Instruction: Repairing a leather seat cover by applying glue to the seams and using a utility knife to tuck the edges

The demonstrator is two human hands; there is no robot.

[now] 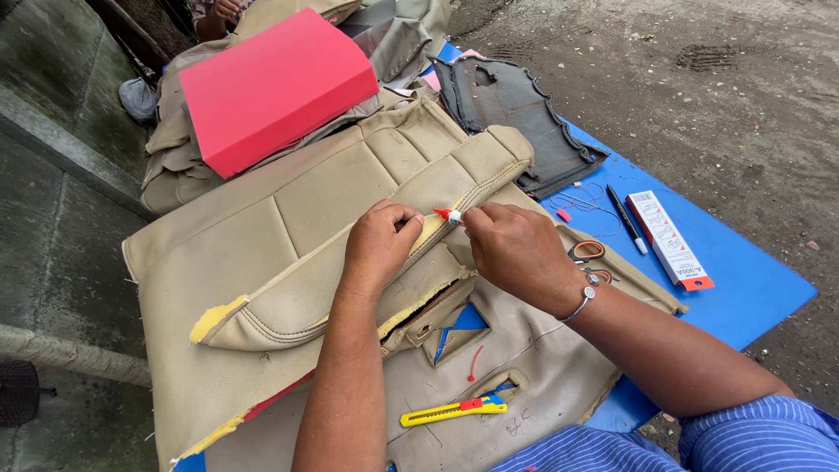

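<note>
At frame centre, the left hand point(377, 245) pinches the folded seam of the beige seat cover point(297, 227), whose long axis runs lower left to upper right. Just right, the right hand point(516, 249) grips a small red-and-white clip point(449, 214) touching that seam.

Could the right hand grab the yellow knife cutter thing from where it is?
Probably yes. The yellow utility knife lies bare on the beige seat cover, near the person's body, with nothing on top of it. But the right hand is busy pinching a small red-and-white piece, so it would have to let go first.
</note>
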